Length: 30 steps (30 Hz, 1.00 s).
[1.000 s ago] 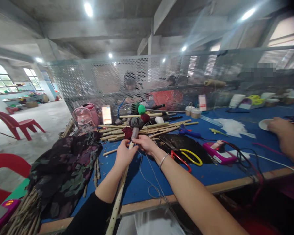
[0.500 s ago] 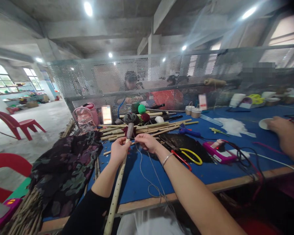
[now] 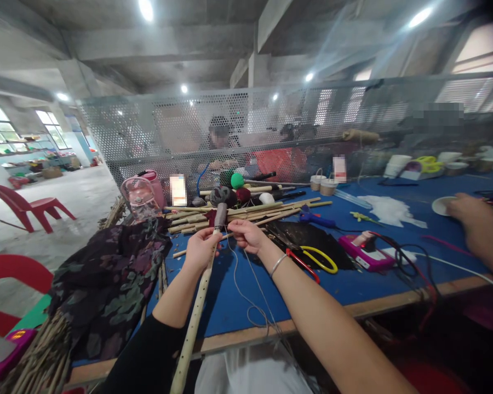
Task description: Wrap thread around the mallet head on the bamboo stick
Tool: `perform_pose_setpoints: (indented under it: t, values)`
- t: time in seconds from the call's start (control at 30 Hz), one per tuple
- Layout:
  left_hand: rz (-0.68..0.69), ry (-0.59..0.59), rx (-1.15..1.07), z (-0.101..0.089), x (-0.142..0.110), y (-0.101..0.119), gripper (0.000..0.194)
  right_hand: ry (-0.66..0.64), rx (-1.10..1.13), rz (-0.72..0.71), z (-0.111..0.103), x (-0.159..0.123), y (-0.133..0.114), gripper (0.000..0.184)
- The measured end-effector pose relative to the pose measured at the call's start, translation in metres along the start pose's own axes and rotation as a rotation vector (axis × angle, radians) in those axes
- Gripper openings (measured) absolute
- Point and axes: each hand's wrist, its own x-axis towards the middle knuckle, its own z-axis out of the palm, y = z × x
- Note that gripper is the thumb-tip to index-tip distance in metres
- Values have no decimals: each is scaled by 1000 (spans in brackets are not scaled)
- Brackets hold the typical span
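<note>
My left hand (image 3: pixel 200 249) is closed around a long pale bamboo stick (image 3: pixel 194 323) just below its grey fabric-covered head (image 3: pixel 220 201). The stick slants from the table's near edge up toward the pile of sticks. My right hand (image 3: pixel 245 234) pinches a thin whitish thread (image 3: pixel 246 290) right beside the stick's neck, close to my left fingers. The thread trails down in loops over the blue table (image 3: pixel 353 279) toward the near edge.
A pile of bamboo sticks (image 3: pixel 246 213) with coloured ball heads lies behind my hands. Yellow and red scissors (image 3: pixel 318 261), a pink device with cables (image 3: pixel 367 254) and a dark floral cloth (image 3: pixel 107 284) lie around. Another person's hand (image 3: pixel 476 230) rests at right. A perforated metal screen (image 3: pixel 271 131) backs the table.
The stick's grey head has risen and moved away from me. Both hands shifted slightly up with it, and the right hand keeps the thread at the neck.
</note>
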Motion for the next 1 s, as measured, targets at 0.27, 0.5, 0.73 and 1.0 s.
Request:
perform_pose_setpoints:
  t: [0.27, 0.5, 0.73, 1.0]
  values:
    - [-39, -11, -126, -3, 3, -1, 26, -21, -89, -54, 2, 2, 7, 29]
    - [-91, -59, -196, -2, 1, 1, 23, -8, -108, -91, 2, 3, 6, 30]
    - [-381, -297, -339, -1, 0, -1, 24, -252, -18, 73, -7, -1, 0, 33]
    - [80, 22, 153, 10, -1, -24, 39, 22, -302, 21, 0, 2, 6, 33]
